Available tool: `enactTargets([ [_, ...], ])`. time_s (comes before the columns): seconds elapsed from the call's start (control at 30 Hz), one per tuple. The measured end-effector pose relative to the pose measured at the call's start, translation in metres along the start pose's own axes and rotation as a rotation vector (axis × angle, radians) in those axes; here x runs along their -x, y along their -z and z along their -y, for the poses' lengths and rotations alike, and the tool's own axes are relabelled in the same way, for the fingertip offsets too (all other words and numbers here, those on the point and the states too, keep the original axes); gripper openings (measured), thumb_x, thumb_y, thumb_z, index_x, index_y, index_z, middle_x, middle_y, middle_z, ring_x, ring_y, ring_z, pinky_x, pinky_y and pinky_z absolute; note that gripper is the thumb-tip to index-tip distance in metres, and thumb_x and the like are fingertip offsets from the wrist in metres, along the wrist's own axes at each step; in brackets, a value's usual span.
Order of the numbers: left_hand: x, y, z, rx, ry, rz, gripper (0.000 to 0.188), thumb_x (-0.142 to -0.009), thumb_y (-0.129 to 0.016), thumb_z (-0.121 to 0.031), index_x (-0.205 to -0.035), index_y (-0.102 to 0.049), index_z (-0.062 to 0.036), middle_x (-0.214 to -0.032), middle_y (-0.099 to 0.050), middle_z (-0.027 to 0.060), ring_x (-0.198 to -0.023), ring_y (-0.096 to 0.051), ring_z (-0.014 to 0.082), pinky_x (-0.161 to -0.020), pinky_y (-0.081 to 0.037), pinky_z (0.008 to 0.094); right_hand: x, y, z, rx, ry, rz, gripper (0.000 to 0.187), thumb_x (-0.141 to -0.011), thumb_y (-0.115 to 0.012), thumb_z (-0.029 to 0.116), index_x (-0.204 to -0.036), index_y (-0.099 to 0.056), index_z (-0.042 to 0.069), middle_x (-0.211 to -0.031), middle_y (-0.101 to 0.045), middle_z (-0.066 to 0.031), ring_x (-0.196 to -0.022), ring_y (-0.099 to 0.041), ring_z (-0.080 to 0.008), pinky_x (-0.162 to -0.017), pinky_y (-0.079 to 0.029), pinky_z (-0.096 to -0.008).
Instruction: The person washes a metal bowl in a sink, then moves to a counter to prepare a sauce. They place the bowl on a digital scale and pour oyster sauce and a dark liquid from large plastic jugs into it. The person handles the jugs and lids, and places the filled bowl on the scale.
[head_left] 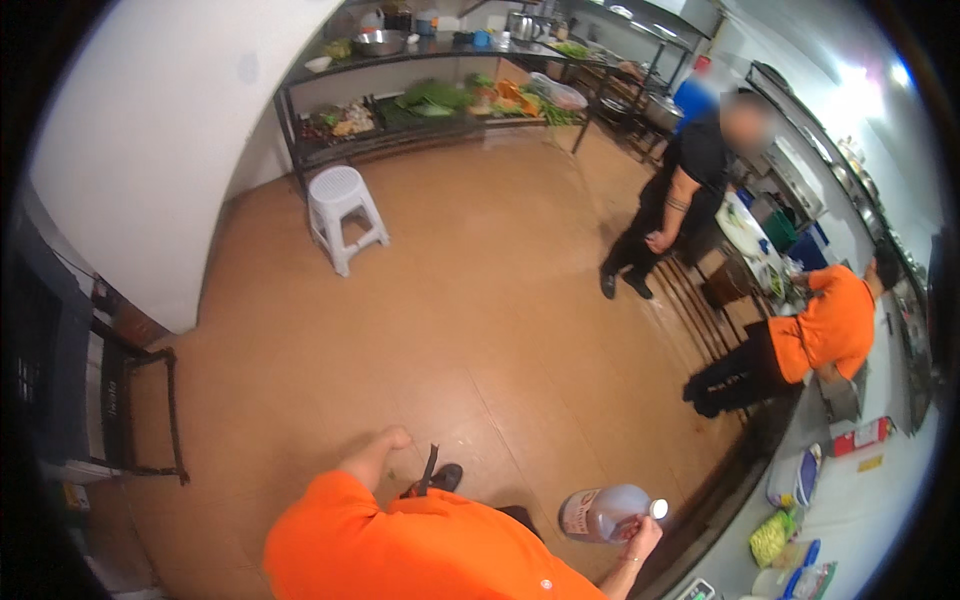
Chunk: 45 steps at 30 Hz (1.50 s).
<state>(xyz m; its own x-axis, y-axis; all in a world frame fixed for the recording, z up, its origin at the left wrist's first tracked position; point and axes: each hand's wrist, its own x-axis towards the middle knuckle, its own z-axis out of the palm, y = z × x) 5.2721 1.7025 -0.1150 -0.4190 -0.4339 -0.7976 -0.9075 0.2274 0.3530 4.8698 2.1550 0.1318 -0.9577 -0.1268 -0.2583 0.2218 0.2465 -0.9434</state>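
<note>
My right hand (642, 541) grips a large plastic jug (606, 514) near its white cap. The jug has a printed label and holds a dark, brownish liquid. It hangs tilted nearly sideways above the tiled floor, to the right of my body. My left hand (397, 437) is out in front of my orange shirt, its fingers curled into a loose fist. Nothing shows in that hand, and a dark strap end (429, 468) sticks up just beside it.
A white plastic stool (345, 212) stands ahead on the brown floor (450, 300). Vegetables fill a low shelf (440, 125) at the back. Two co-workers, one in black (690, 170), one in orange (835, 320), stand along the right counter (850, 510). A dark metal frame (172, 410) is at left.
</note>
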Motion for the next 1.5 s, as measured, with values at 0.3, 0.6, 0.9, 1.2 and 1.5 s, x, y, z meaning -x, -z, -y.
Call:
enactTargets([
  [0.3, -0.124, 0.212, 0.049, 0.375, 0.296, -0.246, 0.041, -0.095, -0.051, -0.032, -0.116, -0.069, -0.0010, -0.101, -0.072, 0.0189, -0.085, -0.070, 0.0322, -0.079, -0.054, 0.0458, -0.169, -0.306, 0.064, 0.155, 0.049, 0.266, 0.015, -0.084, -0.058, 0.007, -0.070, -0.060, 0.002, -0.059, -0.053, 0.0001, -0.049, -0.047, -0.0090, -0.044, -0.036, -0.0264],
  [0.6, -0.183, 0.408, 0.043, 0.708, 0.473, -0.128, 0.039, -0.090, -0.057, -0.029, -0.105, -0.070, 0.0044, -0.095, -0.072, 0.0193, -0.083, -0.072, 0.0287, -0.069, -0.059, 0.0464, -0.328, -0.662, 0.163, 0.372, 0.085, 0.524, 0.014, -0.082, -0.060, 0.011, -0.070, -0.060, 0.003, -0.058, -0.051, 0.0015, -0.047, -0.046, -0.0088, -0.043, -0.035, -0.0275],
  [0.9, -0.350, 0.664, 0.065, 0.368, 0.273, -0.186, 0.049, -0.090, -0.056, -0.039, -0.107, -0.070, 0.0051, -0.096, -0.072, 0.0216, -0.081, -0.072, 0.0316, -0.071, -0.059, 0.0443, -0.400, -1.060, 0.357, 0.194, 0.214, 0.732, 0.016, -0.078, -0.062, 0.012, -0.074, -0.068, -0.002, -0.061, -0.060, -0.0024, -0.050, -0.052, -0.0105, -0.046, -0.035, -0.0269],
  [1.2, -0.554, 1.046, 0.083, 0.827, 0.172, -0.610, 0.037, -0.091, -0.057, -0.033, -0.102, -0.069, 0.0000, -0.086, -0.072, 0.0197, -0.076, -0.070, 0.0308, -0.069, -0.055, 0.0423, -0.424, -1.405, 0.630, -0.056, 0.373, 0.999, 0.023, -0.086, -0.066, 0.018, -0.068, -0.063, 0.004, -0.058, -0.054, 0.0037, -0.047, -0.041, -0.0036, -0.044, -0.026, -0.0239],
  [1.5, -0.640, 1.186, 0.091, 0.057, 0.212, -0.512, 0.038, -0.088, -0.061, -0.030, -0.110, -0.066, 0.0007, -0.112, -0.066, 0.0199, -0.104, -0.063, 0.0344, -0.089, -0.051, 0.0493, -0.460, -1.781, 0.811, -0.340, 0.454, 1.309, 0.033, -0.095, -0.068, 0.029, -0.071, -0.059, 0.009, -0.057, -0.049, 0.0063, -0.046, -0.038, -0.0030, -0.042, -0.024, -0.0220],
])
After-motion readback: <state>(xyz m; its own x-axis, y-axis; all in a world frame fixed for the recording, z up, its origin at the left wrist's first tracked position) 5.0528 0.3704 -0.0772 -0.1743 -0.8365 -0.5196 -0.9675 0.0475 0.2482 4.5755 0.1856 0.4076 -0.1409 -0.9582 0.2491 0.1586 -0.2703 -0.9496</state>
